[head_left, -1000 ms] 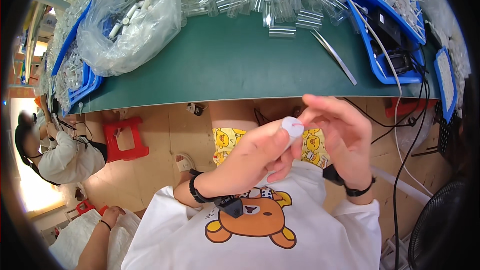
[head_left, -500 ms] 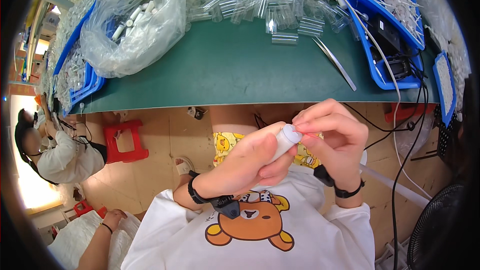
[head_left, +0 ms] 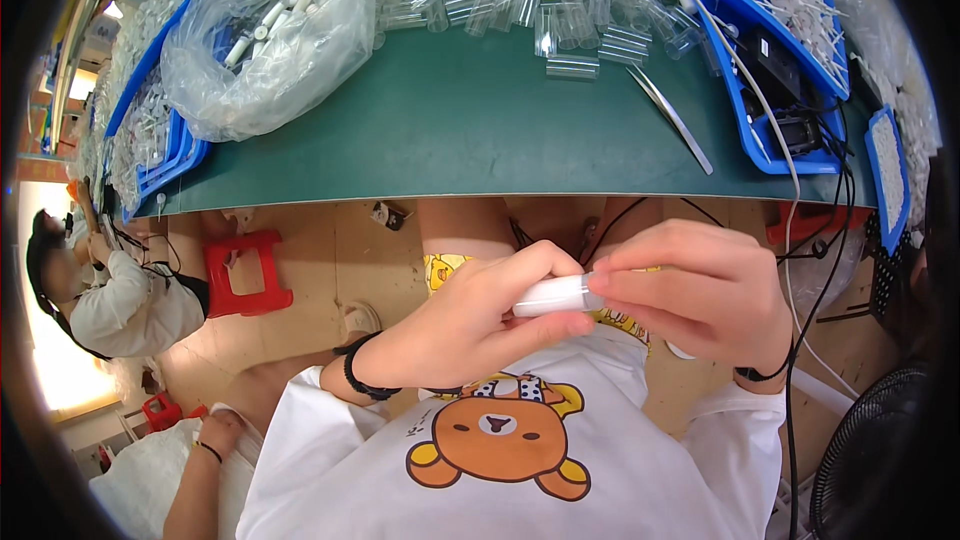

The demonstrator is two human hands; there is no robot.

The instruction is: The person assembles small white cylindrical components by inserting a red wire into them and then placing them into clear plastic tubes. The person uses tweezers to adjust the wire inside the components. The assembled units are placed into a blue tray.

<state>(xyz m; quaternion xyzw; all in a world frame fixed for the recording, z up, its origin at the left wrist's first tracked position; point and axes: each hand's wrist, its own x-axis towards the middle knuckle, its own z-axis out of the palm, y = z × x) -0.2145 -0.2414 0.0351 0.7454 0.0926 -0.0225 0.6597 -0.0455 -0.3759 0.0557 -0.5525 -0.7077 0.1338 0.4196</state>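
Note:
Over my lap, just in front of the table edge, my left hand (head_left: 465, 315) is closed round a small white cylinder (head_left: 548, 297). A clear sleeve appears to surround part of it. The cylinder lies nearly level, its right end toward my other hand. My right hand (head_left: 695, 285) pinches that right end between thumb and fingers. Its fingertips hide the end itself, so I cannot make out what else may be between them.
On the green table (head_left: 430, 130) lie a heap of clear tubes (head_left: 570, 40) and metal tweezers (head_left: 672, 120). A plastic bag (head_left: 215, 100) with white cylinders stands left; blue trays (head_left: 835, 50) and cables are at right. Co-workers sit at left near a red stool (head_left: 245, 275).
The cylinder has turned from slanting upward to nearly level. My right hand has shifted right and lower, and its fingers now cover the cylinder's end. A reddish thin piece there no longer shows.

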